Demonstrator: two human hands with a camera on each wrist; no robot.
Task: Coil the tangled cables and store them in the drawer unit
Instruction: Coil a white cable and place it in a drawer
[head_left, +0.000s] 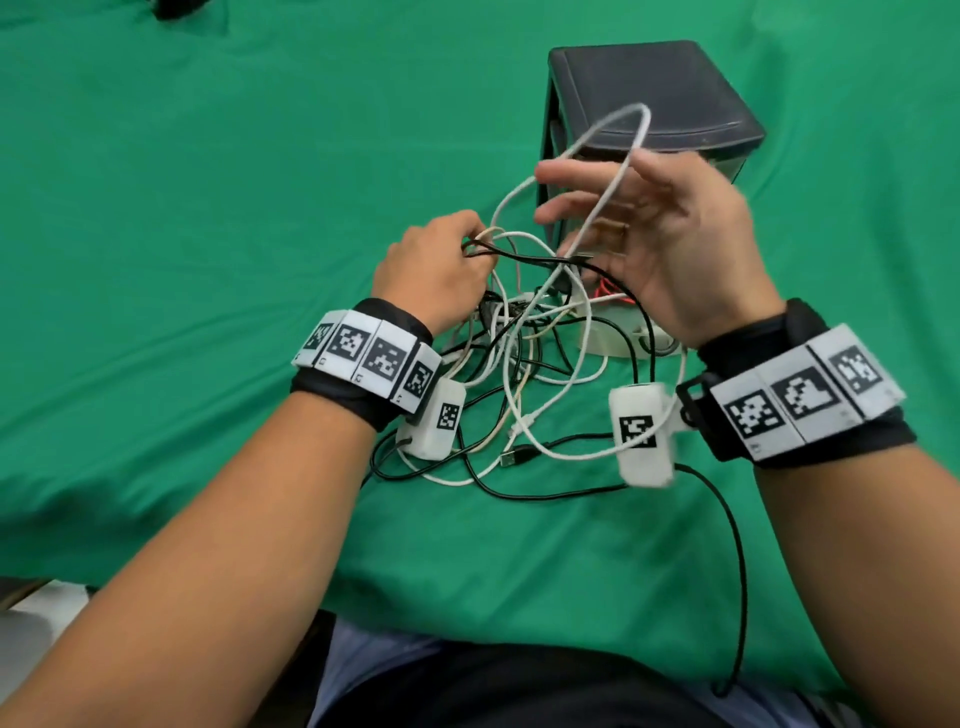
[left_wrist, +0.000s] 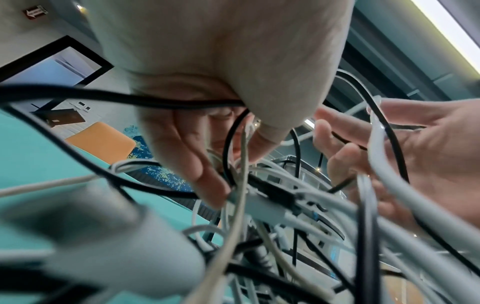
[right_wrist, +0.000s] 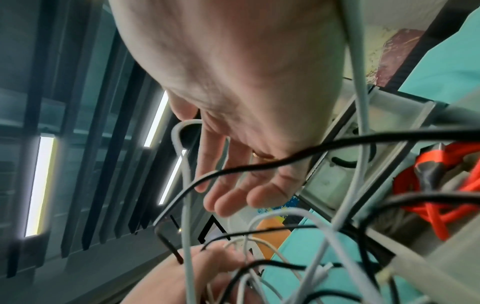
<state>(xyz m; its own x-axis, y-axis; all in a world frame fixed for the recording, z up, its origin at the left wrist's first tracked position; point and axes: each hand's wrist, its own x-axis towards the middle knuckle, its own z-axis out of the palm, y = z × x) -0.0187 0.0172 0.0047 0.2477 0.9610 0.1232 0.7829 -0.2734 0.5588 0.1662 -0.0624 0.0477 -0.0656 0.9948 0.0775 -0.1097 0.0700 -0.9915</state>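
Green cloth (head_left: 208, 234) is spread over the table; window blinds and ceiling lights are seen behind in the wrist views.

Tangle (head_left: 519, 364) of white and blk cables lies at centre of the head view, between both wrists, part lifted, part on the cloth. Drawer unit (head_left: 649, 93), dark, stands at 12 o'clock from the tangle, just behind the hands. One drawer (head_left: 618, 338) seems pulled out at 3 o'clock of the tangle, under the R hand; a red cable (right_wrist: 428, 195) is seen inside it.

L hand (head_left: 436, 270): fingers curled, several strands (blk + white) pinched together at the top of the tangle. Confirmed in L wrist view, blk cable (left_wrist: 130, 100) clamped under the thumb.

R hand (head_left: 670, 244): fingers spread wide, palm toward the L hand, nothing gripped. A white loop (head_left: 618, 150) is draped over the fingers and stands up toward 12 o'clock in front of the unit.

Step judged: separation, early. No coil formed yet outside the drawer; white cable being teased out while the knot is held by the L hand.

Next move, est.: loop to be followed to a free end, end to be fed back through crossings, then wound. Slack needed; hard pulls likely tighten the knot.

In the way: blk strands crossing the white loop; a USB plug (head_left: 514, 457) at 6 o'clock may snag. Wrist-camera leads, blk, trail toward 5 o'clock and could be mistaken for task cables.
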